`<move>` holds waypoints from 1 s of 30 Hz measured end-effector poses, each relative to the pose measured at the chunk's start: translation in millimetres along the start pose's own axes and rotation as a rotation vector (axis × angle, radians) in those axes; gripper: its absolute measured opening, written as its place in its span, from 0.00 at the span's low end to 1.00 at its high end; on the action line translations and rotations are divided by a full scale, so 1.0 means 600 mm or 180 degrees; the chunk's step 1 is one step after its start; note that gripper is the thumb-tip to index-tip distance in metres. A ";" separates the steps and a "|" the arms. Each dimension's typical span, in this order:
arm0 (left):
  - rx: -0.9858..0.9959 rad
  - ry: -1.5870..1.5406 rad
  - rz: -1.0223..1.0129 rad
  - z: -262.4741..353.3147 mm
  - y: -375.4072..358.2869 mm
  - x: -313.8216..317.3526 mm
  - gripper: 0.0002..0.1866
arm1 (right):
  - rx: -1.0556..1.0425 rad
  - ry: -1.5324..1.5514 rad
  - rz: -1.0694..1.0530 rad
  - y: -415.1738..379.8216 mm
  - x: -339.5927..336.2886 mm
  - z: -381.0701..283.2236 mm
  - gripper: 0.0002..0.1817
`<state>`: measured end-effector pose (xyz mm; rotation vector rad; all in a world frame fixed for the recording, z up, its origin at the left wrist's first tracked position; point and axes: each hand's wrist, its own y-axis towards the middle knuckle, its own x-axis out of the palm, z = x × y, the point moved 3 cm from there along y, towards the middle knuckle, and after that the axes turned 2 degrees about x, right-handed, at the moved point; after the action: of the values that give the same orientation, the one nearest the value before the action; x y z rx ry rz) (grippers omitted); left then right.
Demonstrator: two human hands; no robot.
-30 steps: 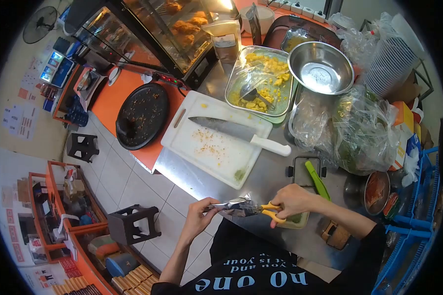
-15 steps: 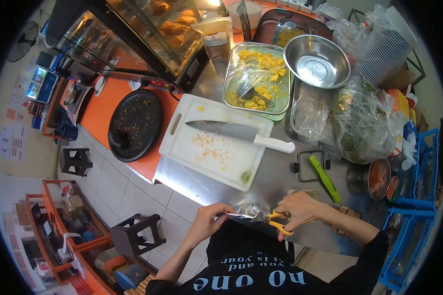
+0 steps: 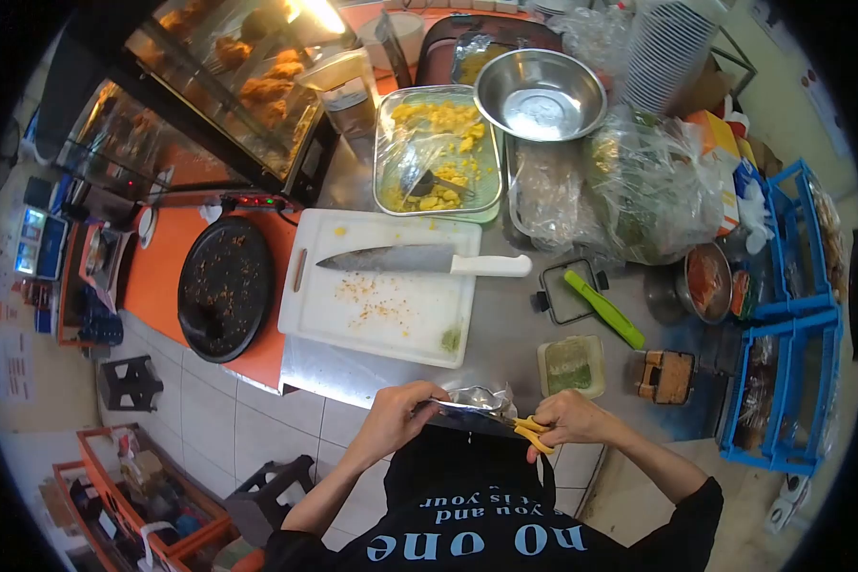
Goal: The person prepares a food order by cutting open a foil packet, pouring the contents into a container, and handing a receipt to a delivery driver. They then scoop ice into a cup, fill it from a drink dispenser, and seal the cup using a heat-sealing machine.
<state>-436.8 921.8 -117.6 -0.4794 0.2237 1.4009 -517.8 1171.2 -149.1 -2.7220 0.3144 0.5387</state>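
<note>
Near the counter's front edge, my left hand (image 3: 398,419) pinches the left end of a shiny silver pouch (image 3: 474,398). My right hand (image 3: 574,419) is closed round the yellow handles of a pair of scissors (image 3: 532,435). The scissor blades point left and meet the pouch; how much of it lies between them I cannot make out. Beyond my hands, a large knife (image 3: 491,265) with a white handle rests on a white cutting board (image 3: 391,343), among brown crumbs and a green smear.
Behind the board stand a glass dish (image 3: 379,181) of yellow food and a steel bowl (image 3: 541,129). To the right are a green-handled tool (image 3: 605,310), a small container (image 3: 596,355) with green contents and a wooden block (image 3: 665,377). A black round tray (image 3: 227,329) sits left.
My view has turned, and counter things now appear further left. The scissor handles are closer together. The small green container and wooden block, partly behind my right hand before, now show fully.
</note>
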 end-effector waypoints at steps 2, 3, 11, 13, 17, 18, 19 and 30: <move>0.0049 0.0104 -0.0094 0.005 0.005 -0.003 0.06 | 0.0012 -0.0077 0.0064 0.000 0.001 -0.009 0.26; 0.0138 0.0109 -0.0111 0.004 0.006 -0.003 0.07 | -0.0033 -0.0120 0.0142 0.008 -0.002 -0.028 0.26; 0.0580 0.0215 -0.0190 0.004 0.008 -0.001 0.06 | 0.0320 0.0379 0.0190 0.011 0.011 -0.040 0.25; 0.0330 0.0197 -0.0249 0.003 0.004 -0.003 0.06 | 0.0421 0.0039 0.0307 0.013 -0.013 -0.064 0.23; 0.0190 0.0238 0.0056 -0.002 -0.029 -0.002 0.06 | 0.1491 -0.0899 0.1429 0.011 -0.084 -0.082 0.19; 0.0234 0.0272 0.0216 0.003 -0.038 0.000 0.05 | 0.1740 -0.1396 0.1564 0.024 -0.092 -0.078 0.18; 0.0291 0.0312 0.0372 0.011 -0.046 0.000 0.05 | 0.1991 -0.1896 0.1705 0.040 -0.098 -0.072 0.17; -0.0539 -0.1290 0.0475 0.032 -0.031 0.014 0.09 | 0.1160 -0.1474 0.3197 0.127 -0.044 -0.034 0.03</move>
<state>-420.0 936.2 -100.4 -0.3114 -0.1929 1.6381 -556.1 1097.6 -143.0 -1.8507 1.4818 1.1792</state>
